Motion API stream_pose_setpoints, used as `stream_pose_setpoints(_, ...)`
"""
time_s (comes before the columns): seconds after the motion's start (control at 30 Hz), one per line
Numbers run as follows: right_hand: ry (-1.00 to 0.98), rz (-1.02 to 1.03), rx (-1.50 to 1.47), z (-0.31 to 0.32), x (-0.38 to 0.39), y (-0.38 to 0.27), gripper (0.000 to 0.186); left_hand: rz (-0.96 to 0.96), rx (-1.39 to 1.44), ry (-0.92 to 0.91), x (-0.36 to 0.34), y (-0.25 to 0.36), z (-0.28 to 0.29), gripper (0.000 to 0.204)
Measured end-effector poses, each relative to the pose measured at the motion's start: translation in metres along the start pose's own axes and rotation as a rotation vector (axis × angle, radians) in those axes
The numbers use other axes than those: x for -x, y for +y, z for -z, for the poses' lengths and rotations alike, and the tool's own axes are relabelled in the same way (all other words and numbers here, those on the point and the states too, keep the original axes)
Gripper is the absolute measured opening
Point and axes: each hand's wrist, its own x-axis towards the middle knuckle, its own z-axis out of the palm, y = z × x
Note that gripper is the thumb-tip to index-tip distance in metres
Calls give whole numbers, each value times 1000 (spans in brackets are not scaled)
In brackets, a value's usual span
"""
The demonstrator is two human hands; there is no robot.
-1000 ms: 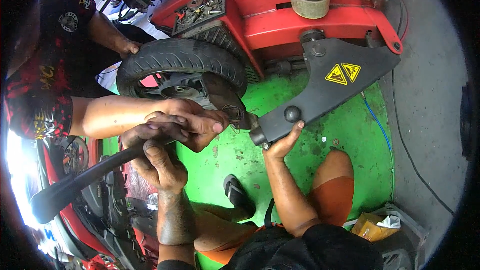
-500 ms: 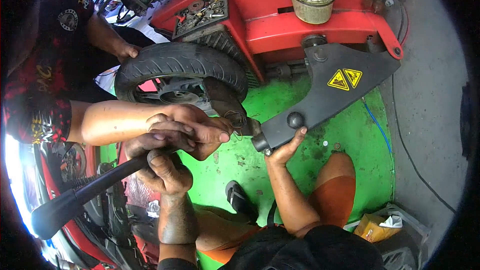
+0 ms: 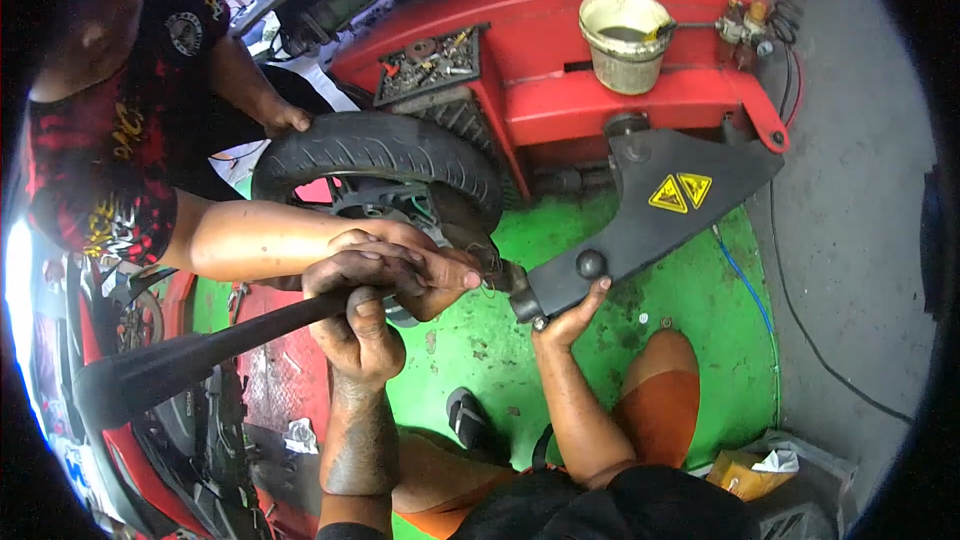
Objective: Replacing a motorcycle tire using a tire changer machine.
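My left hand (image 3: 355, 325) is closed around a long black bar (image 3: 215, 350) at the left, pressed against a co-worker's hand (image 3: 440, 270). My right hand (image 3: 570, 320) grips the end of a dark grey machine arm (image 3: 670, 240) with yellow warning stickers, below its black ball knob (image 3: 590, 263). Between these, a dark paddle (image 3: 465, 225) on that arm meets the motorcycle wheel (image 3: 380, 145); some thin wire (image 3: 488, 280) shows at the co-worker's fingertips. The co-worker's other hand (image 3: 290, 118) rests on the tyre.
A red machine (image 3: 550, 105) carries a pale bucket (image 3: 625, 70) and a tray of small parts (image 3: 428, 68). Parked motorbikes (image 3: 140, 460) are at left; a green floor (image 3: 450, 330), cardboard box (image 3: 745, 475) and hoses (image 3: 750, 280) lie around my legs.
The view has shifted, so the machine and wheel sit lower in it. My left hand and the bar have moved slightly right with the co-worker's hand; both my grips are kept.
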Motion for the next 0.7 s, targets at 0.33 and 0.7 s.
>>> stream_pose_setpoints(0.33,-27,-40,19,-2,6,3,74,264,-92,114,-7,-17,118,53)
stream_pose_setpoints(0.7,-19,33,36,6,-3,3,75,230,-903,-175,-206,-66,68,38)
